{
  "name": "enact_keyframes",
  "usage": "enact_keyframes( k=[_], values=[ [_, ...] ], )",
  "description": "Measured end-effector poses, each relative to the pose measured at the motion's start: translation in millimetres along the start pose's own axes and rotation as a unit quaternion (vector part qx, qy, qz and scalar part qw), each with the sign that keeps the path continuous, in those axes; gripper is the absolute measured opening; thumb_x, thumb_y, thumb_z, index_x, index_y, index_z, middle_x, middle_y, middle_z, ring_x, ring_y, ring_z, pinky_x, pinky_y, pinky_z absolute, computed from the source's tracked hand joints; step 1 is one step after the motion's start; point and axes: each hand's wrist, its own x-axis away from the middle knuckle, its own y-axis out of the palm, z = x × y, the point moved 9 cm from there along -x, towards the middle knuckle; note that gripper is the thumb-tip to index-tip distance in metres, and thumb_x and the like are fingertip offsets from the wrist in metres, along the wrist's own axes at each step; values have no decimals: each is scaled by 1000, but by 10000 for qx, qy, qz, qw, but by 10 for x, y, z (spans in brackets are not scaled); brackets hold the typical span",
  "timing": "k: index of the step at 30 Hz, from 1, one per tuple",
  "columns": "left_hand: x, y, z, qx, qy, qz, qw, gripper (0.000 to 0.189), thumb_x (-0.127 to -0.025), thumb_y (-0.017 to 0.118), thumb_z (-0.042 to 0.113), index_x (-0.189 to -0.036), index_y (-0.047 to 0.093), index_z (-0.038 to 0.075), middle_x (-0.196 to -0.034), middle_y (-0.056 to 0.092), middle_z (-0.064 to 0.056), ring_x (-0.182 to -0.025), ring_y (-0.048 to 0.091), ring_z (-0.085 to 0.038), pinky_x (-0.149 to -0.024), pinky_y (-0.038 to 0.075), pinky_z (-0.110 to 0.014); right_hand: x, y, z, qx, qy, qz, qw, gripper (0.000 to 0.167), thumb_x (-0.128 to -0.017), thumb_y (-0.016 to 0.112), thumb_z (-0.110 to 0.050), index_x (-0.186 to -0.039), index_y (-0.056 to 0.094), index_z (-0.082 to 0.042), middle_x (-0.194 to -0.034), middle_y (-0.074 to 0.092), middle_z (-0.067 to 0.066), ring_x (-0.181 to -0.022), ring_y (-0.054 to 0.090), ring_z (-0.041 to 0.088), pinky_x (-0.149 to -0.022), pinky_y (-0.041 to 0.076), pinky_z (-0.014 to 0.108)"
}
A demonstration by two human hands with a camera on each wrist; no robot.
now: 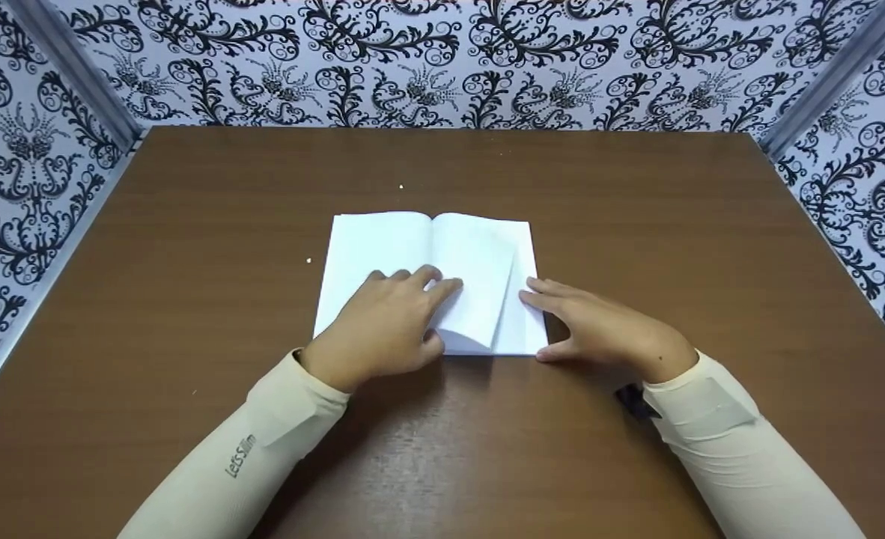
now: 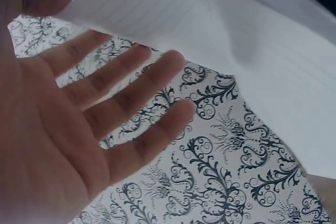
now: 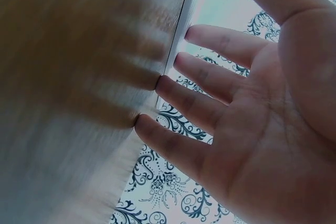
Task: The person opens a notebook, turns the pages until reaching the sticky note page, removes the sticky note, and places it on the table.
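An open notebook (image 1: pixel 375 243) with white pages lies on the brown table. One leaf (image 1: pixel 480 299) on its right side is lifted and curves over the page below. My left hand (image 1: pixel 382 329) reaches over the left page and gutter, its index finger touching the lifted leaf. In the left wrist view, the fingers of the left hand (image 2: pixel 58 129) are extended under a faintly lined page (image 2: pixel 157 9). My right hand (image 1: pixel 600 326) rests its fingertips on the notebook's right edge, thumb at the near right corner. Its fingers look nearly straight in the right wrist view.
The brown table (image 1: pixel 210 224) surrounds the notebook, with tiny white specks beyond it and to its left. Black-and-white patterned walls (image 1: pixel 382 60) border the table's back and sides. A black object (image 1: pixel 637 402) shows beneath the right wrist.
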Motion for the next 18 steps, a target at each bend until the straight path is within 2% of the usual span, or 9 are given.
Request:
enact_keyframes(
  k=[9, 13, 18],
  values=[
    [50, -226, 46, -477, -248, 629, 9966, 26, -81, 67, 17, -105, 66, 5, -82, 66, -10, -69, 67, -31, -56, 51, -47, -2, 2, -5, 61, -78, 43, 9999, 82, -92, 81, -29, -158, 41, 0, -169, 32, 21, -157, 29, 42, -124, 29, 58],
    [58, -321, 40, -650, -366, 934, 9928, 13, -82, 69, 16, -87, 61, 7, -72, 64, -8, -60, 64, -29, -49, 46, -43, -6, 9, 0, 67, -83, 51, 9999, 82, -92, 81, -29, -158, 42, 1, -169, 32, 22, -156, 30, 42, -124, 30, 58],
    [96, -457, 20, -788, -518, 1470, 9846, 10, -84, 69, 6, -79, 60, 7, -63, 61, -6, -50, 60, -26, -43, 44, -42, -6, 14, 9, 89, -28, 22, 10000, 82, -92, 81, -29, -158, 41, 1, -169, 32, 21, -157, 30, 41, -124, 29, 57]
  ],
)
